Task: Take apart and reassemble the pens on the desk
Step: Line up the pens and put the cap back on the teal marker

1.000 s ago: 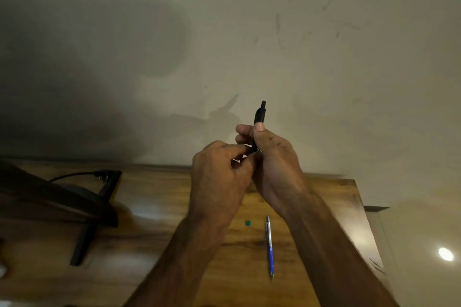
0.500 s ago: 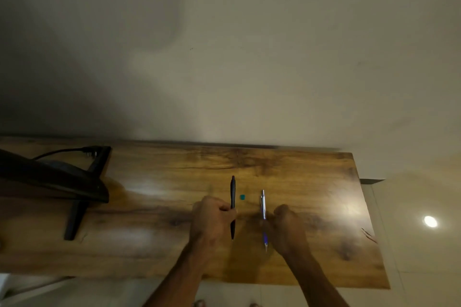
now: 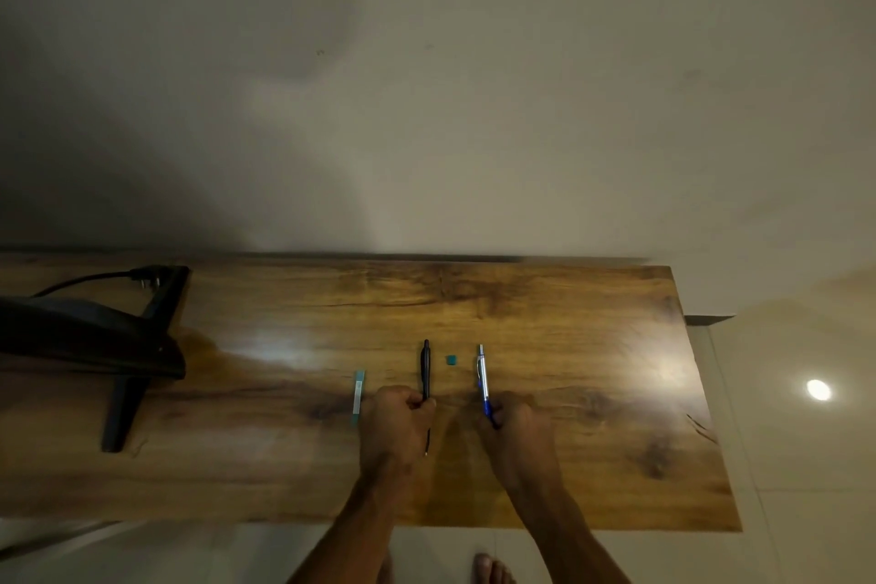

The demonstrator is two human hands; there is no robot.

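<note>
Grips the black pen (image 3: 425,368) low on its barrel with the curled left hand (image 3: 400,417), and the blue-and-silver pen (image 3: 482,377) with the curled right hand (image 3: 519,432); both flat on the wooden desk (image 3: 569,322), seemingly whole. Leaves a teal barrel (image 3: 359,396) and teal cap (image 3: 451,360) separate, likely unassembled.

A glossy wooden desk (image 3: 569,465) stands against a plain beige wall (image 3: 426,85); pale floor tiles (image 3: 796,465) show 1 round light spot (image 3: 818,389).

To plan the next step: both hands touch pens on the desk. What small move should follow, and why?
Probably lift the blue pen with the right hand: its fingers grip it, and the black pen in the left hand lies flat on the desk.
</note>
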